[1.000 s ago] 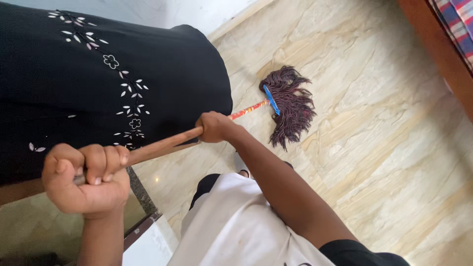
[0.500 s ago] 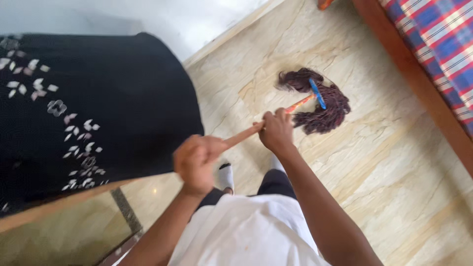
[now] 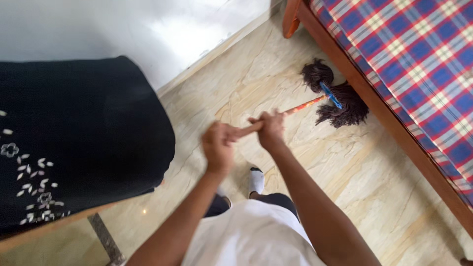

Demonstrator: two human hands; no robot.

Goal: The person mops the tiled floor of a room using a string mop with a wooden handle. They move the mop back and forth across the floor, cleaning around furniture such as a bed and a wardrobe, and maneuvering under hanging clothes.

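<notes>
Head view: the mop (image 3: 335,101) lies on the marble floor (image 3: 384,182) with its dark strands pressed against the wooden bed frame (image 3: 394,128), right at the edge where the checked mattress (image 3: 419,54) overhangs. The blue clamp sits across the strands, and the stick (image 3: 300,107), red-patterned near the head and plain wood lower down, runs back toward the person. The mop head is near the corner by the bed leg, where the pale wall meets the floor.

As for progress, I judge the mopping to be under way, not finished: the head is working the strip along the bed, and the wide stretch of floor toward the lower right and under the person shows no clear sign either way. Whether the floor is wet or dry cannot be told from its sheen.

The right hand (image 3: 270,129) is closed fully round the stick, fingers wrapped over it, further up toward the mop head. The left hand (image 3: 218,147) is closed too, gripping the stick's near end just behind the right; it is blurred, so the finger placement is unclear. The two hands are near each other, almost touching.

A black cloth (image 3: 74,143) with small pale flowers covers a piece of furniture at the left. A foot in a white sock (image 3: 255,180) stands on the floor below the hands.
</notes>
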